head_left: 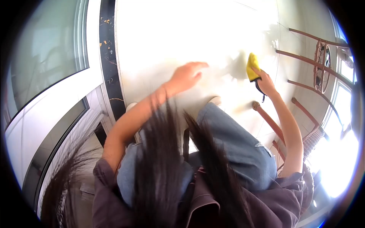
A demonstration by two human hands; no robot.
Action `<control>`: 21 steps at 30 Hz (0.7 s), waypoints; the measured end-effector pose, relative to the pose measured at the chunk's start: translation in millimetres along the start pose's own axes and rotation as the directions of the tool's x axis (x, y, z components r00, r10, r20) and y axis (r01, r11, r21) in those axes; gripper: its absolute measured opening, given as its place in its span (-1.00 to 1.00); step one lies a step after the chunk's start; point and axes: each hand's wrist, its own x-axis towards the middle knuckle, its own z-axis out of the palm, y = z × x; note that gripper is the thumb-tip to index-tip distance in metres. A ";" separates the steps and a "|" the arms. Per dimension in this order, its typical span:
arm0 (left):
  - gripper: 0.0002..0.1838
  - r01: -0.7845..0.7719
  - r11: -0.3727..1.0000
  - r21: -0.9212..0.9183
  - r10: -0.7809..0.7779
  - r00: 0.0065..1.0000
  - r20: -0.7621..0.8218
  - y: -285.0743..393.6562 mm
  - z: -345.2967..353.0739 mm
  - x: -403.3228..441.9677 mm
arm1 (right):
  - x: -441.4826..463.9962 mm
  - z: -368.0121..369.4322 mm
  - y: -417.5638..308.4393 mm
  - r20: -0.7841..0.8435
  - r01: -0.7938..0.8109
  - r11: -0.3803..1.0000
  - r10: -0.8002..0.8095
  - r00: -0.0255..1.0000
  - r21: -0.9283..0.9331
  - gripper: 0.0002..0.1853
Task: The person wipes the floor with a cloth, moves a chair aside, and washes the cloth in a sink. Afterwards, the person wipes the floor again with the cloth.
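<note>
My right hand (265, 80) is closed round a yellow and black object (251, 68), soft-looking, with a dark strap hanging below it. It is held over the pale, brightly lit floor (159, 34), to the right of centre. My left hand (187, 77) hangs over the floor near the middle, its fingers apart and pointing right, with nothing in it. Whether the yellow object touches the floor cannot be made out.
Woven brown chairs (322, 68) with thin legs stand along the right side. A dark marble strip (109, 57) and a white-framed glass door (49, 45) are at the left. My bent knees in jeans (235, 144) and strands of hair fill the lower middle.
</note>
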 end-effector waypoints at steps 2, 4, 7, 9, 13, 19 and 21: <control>-0.57 -0.044 0.990 0.133 0.079 0.960 -0.268 -2.4 -24.5 -9.0 | -2.5 -0.8 -55.9 -0.197 0.050 0.937 0.021 0.980 0.347 -0.42; -0.53 -0.128 0.955 0.267 0.234 0.879 -0.415 0.4 -44.8 -11.5 | 5.5 19.6 -126.0 -0.410 0.352 0.931 -0.287 0.866 0.092 -0.39; -0.45 -0.095 0.870 0.484 0.245 0.935 -0.256 -7.3 -51.1 -35.8 | 31.7 82.6 -218.4 -0.487 0.807 0.591 -0.701 0.521 0.012 -0.59; -0.41 0.005 0.799 0.601 0.125 0.977 -0.173 -30.1 -37.8 -69.1 | 35.2 117.8 -265.5 -0.134 0.853 0.465 -0.885 0.445 -0.238 -0.59; -0.34 0.135 0.743 0.656 -0.104 0.991 -0.086 -53.5 -26.8 -97.1 | 43.8 152.7 -271.2 -0.165 0.862 0.500 -0.860 0.483 -0.083 -0.50; -0.37 -0.044 0.791 0.611 0.086 0.996 -0.040 -39.1 -3.7 -9.4 | 56.3 123.5 -201.2 -0.372 0.683 0.729 -0.622 0.689 0.048 -0.37; -0.38 -0.169 0.822 0.544 0.186 0.982 0.024 -33.4 11.4 31.4 | 62.5 106.8 -152.5 -0.384 0.490 0.870 -0.437 0.813 0.047 -0.40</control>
